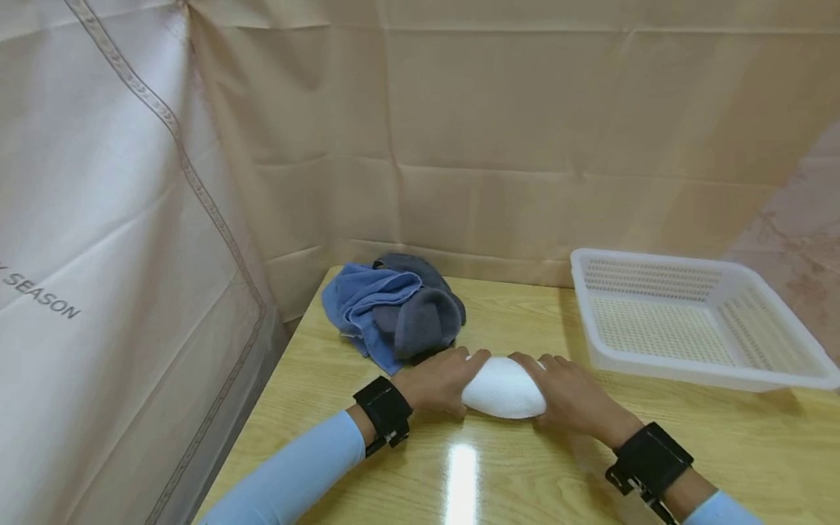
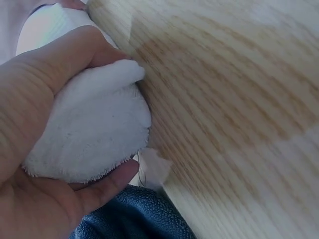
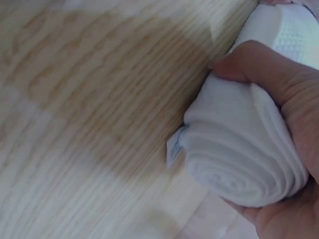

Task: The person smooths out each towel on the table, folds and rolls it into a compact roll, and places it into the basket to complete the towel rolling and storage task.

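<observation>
Curled round both ends, the left hand (image 1: 438, 383) and the right hand (image 1: 569, 394) hold a rolled white towel (image 1: 502, 390) low over the desk (image 1: 525, 313), though whether it rests there is hard to tell. Beyond it, blue and grey cloths (image 1: 367, 299) lie heaped at the far left corner, and a white basket (image 1: 695, 370) stands near the far edge, to the right.
</observation>
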Motion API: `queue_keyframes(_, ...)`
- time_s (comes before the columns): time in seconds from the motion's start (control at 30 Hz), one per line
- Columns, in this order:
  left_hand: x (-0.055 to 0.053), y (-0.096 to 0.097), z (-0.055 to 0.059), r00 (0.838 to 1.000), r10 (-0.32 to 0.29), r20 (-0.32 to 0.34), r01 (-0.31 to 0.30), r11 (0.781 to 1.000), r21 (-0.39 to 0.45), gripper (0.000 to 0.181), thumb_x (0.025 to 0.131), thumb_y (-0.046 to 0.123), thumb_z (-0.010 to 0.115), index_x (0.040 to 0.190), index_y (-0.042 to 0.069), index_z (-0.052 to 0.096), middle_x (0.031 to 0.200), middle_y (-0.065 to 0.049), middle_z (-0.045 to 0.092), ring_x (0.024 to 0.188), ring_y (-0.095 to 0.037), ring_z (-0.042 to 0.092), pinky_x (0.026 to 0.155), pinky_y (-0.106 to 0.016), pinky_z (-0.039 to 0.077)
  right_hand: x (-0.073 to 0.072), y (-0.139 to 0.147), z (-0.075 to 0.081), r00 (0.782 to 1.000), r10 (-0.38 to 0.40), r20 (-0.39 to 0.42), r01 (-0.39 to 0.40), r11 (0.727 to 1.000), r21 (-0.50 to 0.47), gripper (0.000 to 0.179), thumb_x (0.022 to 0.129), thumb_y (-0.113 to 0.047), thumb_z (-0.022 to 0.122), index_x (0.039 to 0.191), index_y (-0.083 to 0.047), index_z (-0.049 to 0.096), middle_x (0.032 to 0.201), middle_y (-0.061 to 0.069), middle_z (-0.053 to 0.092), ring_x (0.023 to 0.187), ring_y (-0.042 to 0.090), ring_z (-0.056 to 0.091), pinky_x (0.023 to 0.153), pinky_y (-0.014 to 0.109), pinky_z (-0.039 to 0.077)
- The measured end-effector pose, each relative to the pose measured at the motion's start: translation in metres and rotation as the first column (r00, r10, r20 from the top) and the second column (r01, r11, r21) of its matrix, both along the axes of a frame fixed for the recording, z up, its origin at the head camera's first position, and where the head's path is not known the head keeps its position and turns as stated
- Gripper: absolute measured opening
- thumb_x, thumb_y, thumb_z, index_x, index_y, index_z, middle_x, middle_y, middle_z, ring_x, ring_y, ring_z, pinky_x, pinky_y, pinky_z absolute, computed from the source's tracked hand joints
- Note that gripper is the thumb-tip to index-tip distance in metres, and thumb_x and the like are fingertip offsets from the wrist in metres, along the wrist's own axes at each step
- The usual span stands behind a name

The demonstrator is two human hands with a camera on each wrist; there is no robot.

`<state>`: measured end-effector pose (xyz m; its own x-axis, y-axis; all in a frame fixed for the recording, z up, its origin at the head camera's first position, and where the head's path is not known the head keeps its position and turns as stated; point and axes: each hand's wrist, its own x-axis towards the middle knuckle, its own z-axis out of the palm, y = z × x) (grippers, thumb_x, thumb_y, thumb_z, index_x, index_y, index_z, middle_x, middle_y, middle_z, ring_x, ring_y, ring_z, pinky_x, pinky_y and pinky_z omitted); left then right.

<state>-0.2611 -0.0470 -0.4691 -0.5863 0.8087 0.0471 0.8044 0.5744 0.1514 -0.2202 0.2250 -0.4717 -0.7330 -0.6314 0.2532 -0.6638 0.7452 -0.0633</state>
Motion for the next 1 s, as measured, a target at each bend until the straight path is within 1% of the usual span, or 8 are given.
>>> queue_keyframes(0.23,-0.002,0.000,0.000,1.000,0.000,0.019,-0.001,1.000,0.012,0.098,0.068,0.035,0.096,0.146,0.012,0.042,0.112,-0.008,0.062,0.092,-0.014,0.059,0.080,-0.027,0.053,-0.005,0.004,-0.002,0.996,0.002,0.087,0.000,1.000,-0.017,0.109,0.053,-0.020,0.099,0.147,-0.010,0.045,0.099,0.007,0.065,0.087,0.024,0.063,0.077,0.047,0.054)
queue_keyframes(0.43,-0.003,-0.011,-0.003,0.994,-0.030,0.106,0.011,0.985,0.172,0.098,0.073,0.033,0.093,0.152,0.014,0.038,0.123,-0.008,0.058,0.105,-0.014,0.057,0.089,-0.028,0.051,-0.002,0.006,-0.001,0.999,-0.022,0.041,0.024,0.999,-0.045,0.100,0.057,-0.025,0.096,0.145,-0.012,0.050,0.097,0.004,0.067,0.083,0.022,0.064,0.068,0.042,0.054)
queue_keyframes(0.53,-0.003,-0.020,0.001,0.978,0.001,0.207,-0.065,0.951,0.304,0.105,0.075,0.048,0.091,0.158,0.016,0.033,0.139,-0.005,0.053,0.118,-0.014,0.054,0.096,-0.032,0.050,0.003,0.009,0.012,0.999,-0.045,-0.006,0.045,0.997,-0.067,0.098,0.058,-0.027,0.097,0.144,-0.012,0.051,0.095,0.004,0.068,0.082,0.021,0.065,0.062,0.041,0.053)
queue_keyframes(0.7,-0.007,-0.025,0.012,0.946,0.035,0.323,-0.208,0.830,0.517,0.094,0.088,0.071,0.061,0.155,0.010,0.037,0.130,-0.002,0.058,0.109,-0.012,0.058,0.091,-0.033,0.051,0.007,0.020,0.055,0.991,-0.128,-0.039,0.120,0.979,-0.164,0.097,0.058,-0.019,0.092,0.145,-0.011,0.050,0.104,0.009,0.070,0.084,0.025,0.067,0.063,0.045,0.054)
queue_keyframes(0.77,-0.009,-0.020,0.011,0.957,0.017,0.289,-0.193,0.782,0.593,0.070,0.101,0.062,0.046,0.142,0.006,0.050,0.114,-0.005,0.063,0.099,-0.014,0.061,0.086,-0.031,0.052,0.005,0.025,0.072,0.983,-0.181,-0.011,0.175,0.963,-0.204,0.095,0.061,-0.017,0.089,0.146,-0.011,0.048,0.110,0.010,0.069,0.087,0.026,0.066,0.064,0.047,0.053)
queue_keyframes(0.83,-0.011,-0.007,0.008,0.977,0.020,0.210,-0.150,0.767,0.623,0.050,0.110,0.046,0.039,0.126,0.004,0.060,0.105,-0.005,0.063,0.093,-0.013,0.061,0.082,-0.029,0.052,0.002,0.031,0.087,0.971,-0.237,0.023,0.236,0.943,-0.236,0.092,0.067,-0.018,0.087,0.148,-0.011,0.044,0.111,0.011,0.069,0.086,0.026,0.065,0.063,0.045,0.051)
queue_keyframes(0.93,-0.012,0.024,0.006,0.999,0.022,0.039,-0.041,0.797,0.602,0.027,0.111,0.022,0.048,0.111,0.004,0.068,0.103,-0.006,0.065,0.094,-0.015,0.062,0.084,-0.025,0.052,-0.007,0.039,0.103,0.953,-0.300,0.045,0.300,0.912,-0.281,0.092,0.074,-0.020,0.085,0.153,-0.007,0.039,0.114,0.019,0.067,0.087,0.031,0.066,0.064,0.049,0.051)
queue_keyframes(1.0,-0.013,0.050,0.010,0.996,-0.014,-0.088,0.060,0.835,0.547,0.019,0.108,0.016,0.056,0.112,0.005,0.071,0.108,-0.004,0.065,0.101,-0.015,0.061,0.090,-0.022,0.049,-0.013,0.043,0.110,0.942,-0.330,0.052,0.330,0.891,-0.314,0.094,0.075,-0.020,0.086,0.154,-0.004,0.036,0.115,0.023,0.067,0.086,0.034,0.066,0.064,0.051,0.051)
